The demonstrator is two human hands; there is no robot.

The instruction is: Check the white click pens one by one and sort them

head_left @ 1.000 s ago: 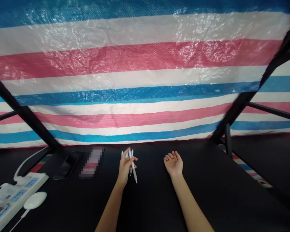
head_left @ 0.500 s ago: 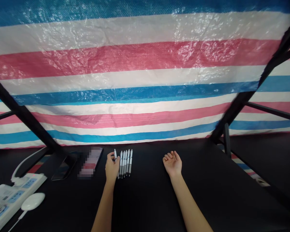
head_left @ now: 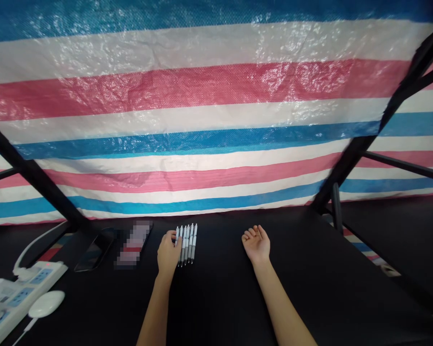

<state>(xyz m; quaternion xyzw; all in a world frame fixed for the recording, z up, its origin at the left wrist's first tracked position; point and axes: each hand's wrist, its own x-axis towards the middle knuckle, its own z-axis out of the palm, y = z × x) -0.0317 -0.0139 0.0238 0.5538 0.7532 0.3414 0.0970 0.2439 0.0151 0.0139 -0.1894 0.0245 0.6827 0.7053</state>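
Several white and grey click pens (head_left: 189, 242) lie side by side in a close row on the black table. My left hand (head_left: 169, 251) is at the row's left end, its fingers and thumb closed around the leftmost pen (head_left: 177, 232). Most of that pen is hidden behind the hand; its white top shows beside the neighbouring pen. To the right, apart from the pens, my right hand (head_left: 257, 244) rests palm up on the table, fingers loosely curled and nothing in it.
Left of the pens lie a phone with a blurred screen (head_left: 135, 244) and a dark phone (head_left: 95, 251). A white power strip (head_left: 32, 283) and a white round device (head_left: 46, 303) sit at the lower left. Black frame bars (head_left: 341, 180) and a striped tarp (head_left: 202, 178) stand behind.
My left hand has brought the leftmost pen rightward, closing the gap to the row. My right hand keeps its pose. The view has shifted slightly.
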